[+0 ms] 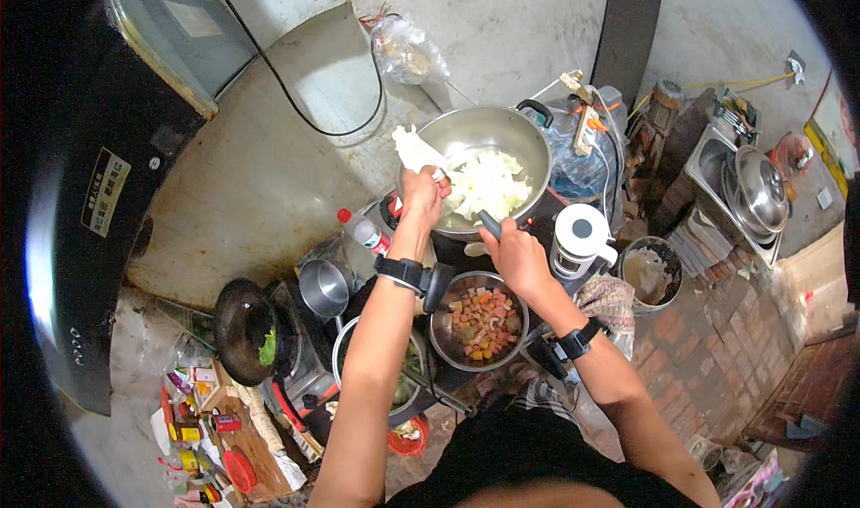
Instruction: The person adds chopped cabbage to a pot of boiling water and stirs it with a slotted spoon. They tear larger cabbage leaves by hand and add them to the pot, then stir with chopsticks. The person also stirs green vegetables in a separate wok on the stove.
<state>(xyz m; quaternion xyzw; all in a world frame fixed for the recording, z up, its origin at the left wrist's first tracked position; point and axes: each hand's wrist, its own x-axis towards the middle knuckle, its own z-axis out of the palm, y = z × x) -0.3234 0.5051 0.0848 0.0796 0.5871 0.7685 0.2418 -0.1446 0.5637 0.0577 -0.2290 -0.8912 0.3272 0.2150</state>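
Note:
In front of me a wide stainless steel pot (531,185) holds a heap of pale chopped cabbage-like leaves (494,185). My left hand (424,192) is at the pot's left rim, closed around a flat white piece with a ragged, leafy-looking end (415,146). Whether that piece is all vegetable I cannot tell. My right hand (519,252) grips a dark grey tool handle (490,224) by the pot's near rim; the tool's working end cannot be made out. Nearer me, a steel bowl (437,336) contains diced pink, orange and yellow food (487,323).
A white lidded jug (582,239) stands right of the pot, before a power strip (586,130) with cords. To the left are a plastic bottle (366,231), a small saucepan (324,286) and a dark wok (235,333). A pot with greens (339,353) sits partly under my left forearm.

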